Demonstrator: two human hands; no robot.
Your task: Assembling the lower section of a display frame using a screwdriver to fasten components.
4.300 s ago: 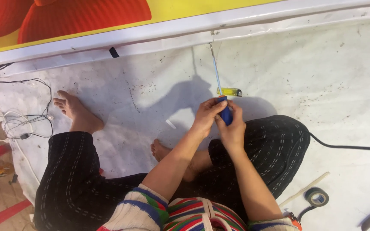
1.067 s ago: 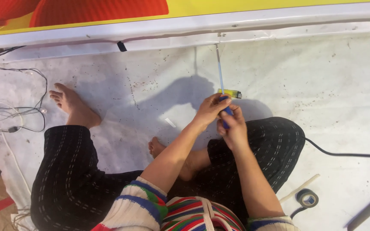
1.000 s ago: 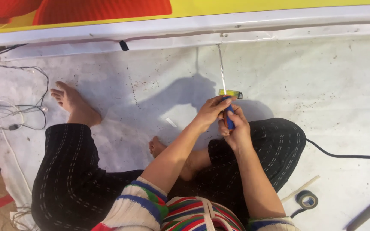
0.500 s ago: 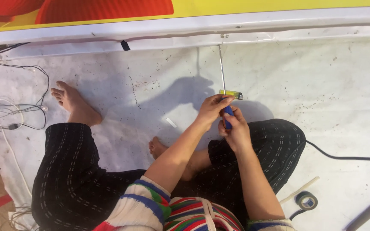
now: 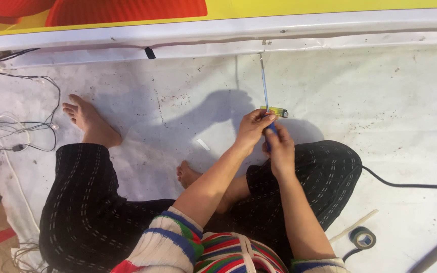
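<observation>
We sat on the white sheet (image 5: 390, 101) with both hands meeting just in front of our right knee. Our left hand (image 5: 251, 130) pinched the thin pale strip (image 5: 264, 83) that ran from the sheet's far edge toward us, thumb and fingers pressed together on it. Our right hand (image 5: 278, 149) was curled shut around a blue-handled tool (image 5: 272, 129), fingers wrapped tight, just on the near side of the left hand. A small yellow object (image 5: 275, 111) lay touching the far side of the hands.

To do this well, we judged that the strip should be kept taut and straight, the tool steady, and the pinch close to the working point.

The tool's tip and the spot where it met the strip were hidden behind our fingers. The yellow object was too small to identify. Beyond our knee lay a roll of black tape (image 5: 362, 237) and a black cable (image 5: 410, 185), cut off by the frame.
</observation>
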